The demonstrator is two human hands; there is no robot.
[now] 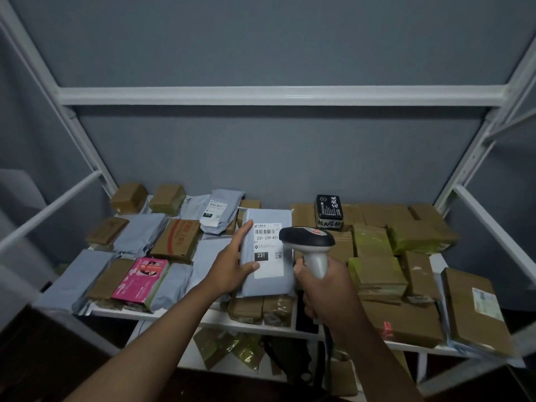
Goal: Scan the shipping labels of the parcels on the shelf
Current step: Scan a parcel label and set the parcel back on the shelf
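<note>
Shelf (pixel 162 314) is absolutely packed edge to edge with parcels, brown taped boxes along the back and right side, grey poly mailers toward the left edge, so the biggest risk imo is just losing track of which ones got scanned, since nothing visibly separates done from not done. Second thing: the grey mailer (pixel 268 281) being scanned sits propped up near the middle of the front edge, resting on a couple of brown boxes (pixel 261 309) that overhang the front lip a bit, and a slick bag on a tilted stack could slide forward off the shelf if the support lets go. The left hand (pixel 232 265) is holding it, fingers laid up along the mailer's left side and thumb pressing across the front just beside the white shipping label (pixel 268 250), so the grip is only lightly wrapped, more steadying than squeezing. That thumb is close enough to the label that it could creep over the barcode and spoil the read. The right hand (pixel 322 288) has a firm clenched grip round the handle of the scanner (pixel 311 245), whose head hangs right at the label's right edge, maybe too close and off to one side to catch the barcode cleanly.
</note>
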